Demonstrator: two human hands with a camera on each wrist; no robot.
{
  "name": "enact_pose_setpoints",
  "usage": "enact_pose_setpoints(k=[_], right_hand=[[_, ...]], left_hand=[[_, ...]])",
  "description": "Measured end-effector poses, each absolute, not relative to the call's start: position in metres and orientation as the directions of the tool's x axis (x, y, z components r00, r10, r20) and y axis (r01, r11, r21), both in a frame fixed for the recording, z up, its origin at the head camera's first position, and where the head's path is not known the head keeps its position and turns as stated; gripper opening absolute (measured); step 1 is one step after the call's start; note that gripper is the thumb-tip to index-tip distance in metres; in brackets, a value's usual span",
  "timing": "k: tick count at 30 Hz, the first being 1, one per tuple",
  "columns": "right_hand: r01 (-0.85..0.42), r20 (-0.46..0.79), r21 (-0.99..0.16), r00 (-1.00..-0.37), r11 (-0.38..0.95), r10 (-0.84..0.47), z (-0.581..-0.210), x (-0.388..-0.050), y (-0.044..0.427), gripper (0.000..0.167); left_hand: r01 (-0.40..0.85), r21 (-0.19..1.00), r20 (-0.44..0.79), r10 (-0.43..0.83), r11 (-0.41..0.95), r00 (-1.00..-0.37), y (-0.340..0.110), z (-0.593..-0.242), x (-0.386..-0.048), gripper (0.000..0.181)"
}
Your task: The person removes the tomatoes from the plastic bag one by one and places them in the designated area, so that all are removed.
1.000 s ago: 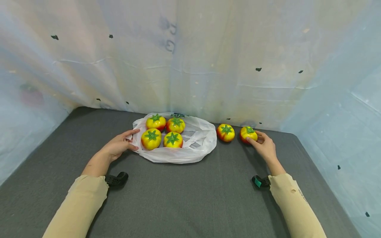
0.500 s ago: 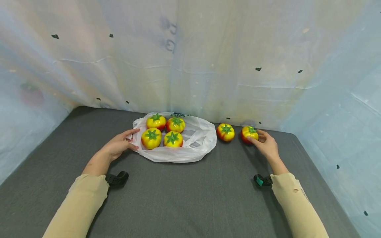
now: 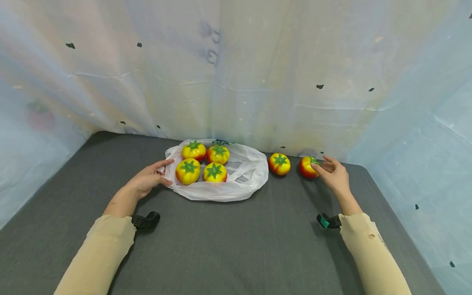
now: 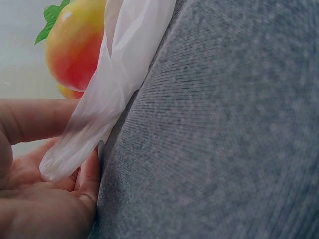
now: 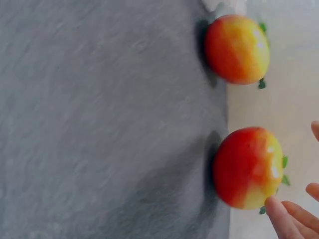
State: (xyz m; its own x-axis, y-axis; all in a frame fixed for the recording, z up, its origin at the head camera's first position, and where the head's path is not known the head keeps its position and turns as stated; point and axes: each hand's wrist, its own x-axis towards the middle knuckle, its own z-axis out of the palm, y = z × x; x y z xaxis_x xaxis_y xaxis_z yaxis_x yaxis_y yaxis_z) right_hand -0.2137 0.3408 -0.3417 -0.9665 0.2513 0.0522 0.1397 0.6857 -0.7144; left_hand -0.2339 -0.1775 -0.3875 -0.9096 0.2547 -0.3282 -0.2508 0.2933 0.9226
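Observation:
In the head view, my left hand [image 3: 145, 180] holds the left rim of a white plastic bag [image 3: 217, 193]. Its gathered corner [image 4: 75, 149] lies between the thumb and fingers in the left wrist view. Several glossy yellow-and-red toy tomatoes with green star-shaped tops, one of them a front tomato [image 3: 188, 171], sit inside the bag. My right hand [image 3: 335, 176] is spread beside the rightmost tomato [image 3: 307, 168]. In the right wrist view, the thumb tip is at or very near that tomato [image 5: 246, 169], while the other fingers stand away from it.
Another tomato [image 3: 279, 164] stands between the bag and the rightmost one, close to the back edge. A dark grey cloth surface [image 3: 236, 246] lies under everything. Pale plastic sheeting [image 3: 250, 73] rises behind and at both sides.
My right hand has loosened its hold on the rightmost tomato and drawn slightly to the right, its fingers lifting off. That tomato stays on the surface. The left hand and bag look unchanged.

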Motion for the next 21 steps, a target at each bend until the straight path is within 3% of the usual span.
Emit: enact_pose_setpoints(k=[21], right_hand=[[0.046,0.127,-0.77,-0.966,0.636,0.224,-0.33,-0.216,0.317,0.073]], left_hand=[[-0.236,0.928,-0.314,0.259,0.289,-0.914,-0.179,-0.39,-0.234,0.087]])
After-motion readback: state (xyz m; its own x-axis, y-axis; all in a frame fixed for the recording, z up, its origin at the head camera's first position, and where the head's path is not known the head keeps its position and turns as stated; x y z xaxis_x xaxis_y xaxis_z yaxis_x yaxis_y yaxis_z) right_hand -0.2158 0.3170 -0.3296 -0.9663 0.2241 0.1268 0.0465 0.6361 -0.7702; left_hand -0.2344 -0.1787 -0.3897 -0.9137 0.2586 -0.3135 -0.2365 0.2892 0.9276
